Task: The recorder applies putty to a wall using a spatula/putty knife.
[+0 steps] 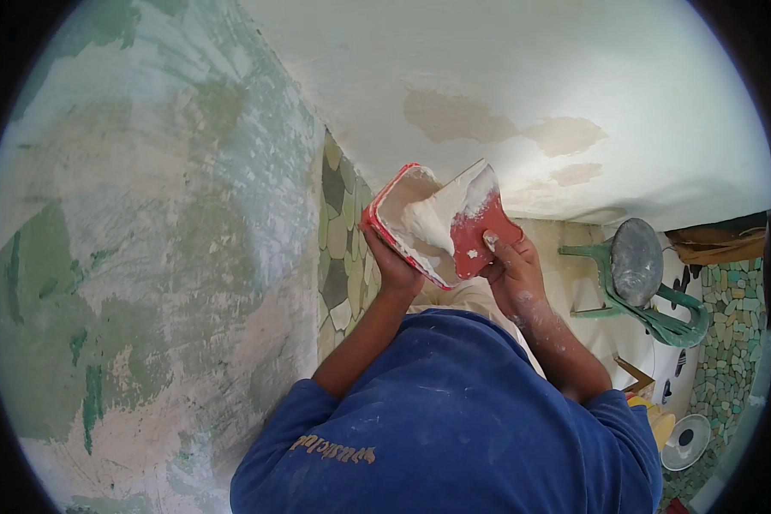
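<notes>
The left hand (396, 267) curls round the red tray (380, 204), likely keeping it steady under the white paste (433, 221), and the right hand (517, 272) pinches a red scraper (481, 230) beside it.

Pale floor (606, 337), green plastic chair (681, 330) on it, round grey object (636, 265) resting on the chair

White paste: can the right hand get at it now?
Probably yes: the right hand grips a red spreader smeared with white paste, and the left hand holds the red-rimmed tray open beside it.
</notes>
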{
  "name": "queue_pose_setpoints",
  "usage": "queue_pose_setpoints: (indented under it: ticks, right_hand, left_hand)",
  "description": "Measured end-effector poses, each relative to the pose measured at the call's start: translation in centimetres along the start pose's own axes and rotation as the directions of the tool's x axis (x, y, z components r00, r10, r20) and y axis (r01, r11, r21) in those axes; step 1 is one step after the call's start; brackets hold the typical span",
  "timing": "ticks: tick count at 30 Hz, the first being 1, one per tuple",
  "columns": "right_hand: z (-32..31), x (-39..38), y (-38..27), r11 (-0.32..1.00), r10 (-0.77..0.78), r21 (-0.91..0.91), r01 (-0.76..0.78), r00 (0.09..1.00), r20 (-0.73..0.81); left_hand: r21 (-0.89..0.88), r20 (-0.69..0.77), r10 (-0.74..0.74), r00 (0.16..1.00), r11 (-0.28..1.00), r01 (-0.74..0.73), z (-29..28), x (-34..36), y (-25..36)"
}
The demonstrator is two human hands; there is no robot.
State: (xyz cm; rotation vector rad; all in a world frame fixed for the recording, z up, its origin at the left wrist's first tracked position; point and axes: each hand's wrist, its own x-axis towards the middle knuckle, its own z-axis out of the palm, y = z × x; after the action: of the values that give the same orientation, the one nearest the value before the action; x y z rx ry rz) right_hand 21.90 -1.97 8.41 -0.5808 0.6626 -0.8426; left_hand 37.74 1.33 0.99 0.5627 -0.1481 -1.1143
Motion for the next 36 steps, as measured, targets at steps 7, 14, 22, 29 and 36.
queue_pose_setpoints:
  ticks: [7, 14, 22, 29, 36]
  right_hand:
    - [-3.1, 1.0, -2.5, 0.995, 0.097, -0.017, -0.097, 0.995, 0.014]
    - [-4.2, 1.9, -5.3, 0.992, 0.073, 0.108, -0.071, 0.997, -0.016]
    - [-8.0, 1.9, -7.7, 0.986, -0.118, -0.122, 0.11, 0.991, -0.059]
    - [-10.4, 1.0, -9.1, 0.993, -0.122, -0.015, 0.121, 0.985, -0.122]
    - [-11.6, 0.0, -9.6, 0.925, -0.337, -0.256, 0.281, 0.918, -0.21]
  left_hand:
    - [-0.047, 0.058, -0.059, 0.997, 0.997, 0.062, 1.9, 2.2, -3.1]
    - [0.033, 0.077, -0.152, 0.985, 0.988, 0.149, 3.3, 3.7, -6.6]
    - [-0.041, 0.107, -0.217, 0.97, 0.974, 0.222, 5.0, 4.6, -9.9]
    - [-0.089, 0.205, -0.343, 0.916, 0.926, 0.367, 5.7, 4.5, -12.2]
    - [0.014, 0.194, -0.325, 0.926, 0.944, 0.328, 7.2, 3.7, -13.2]
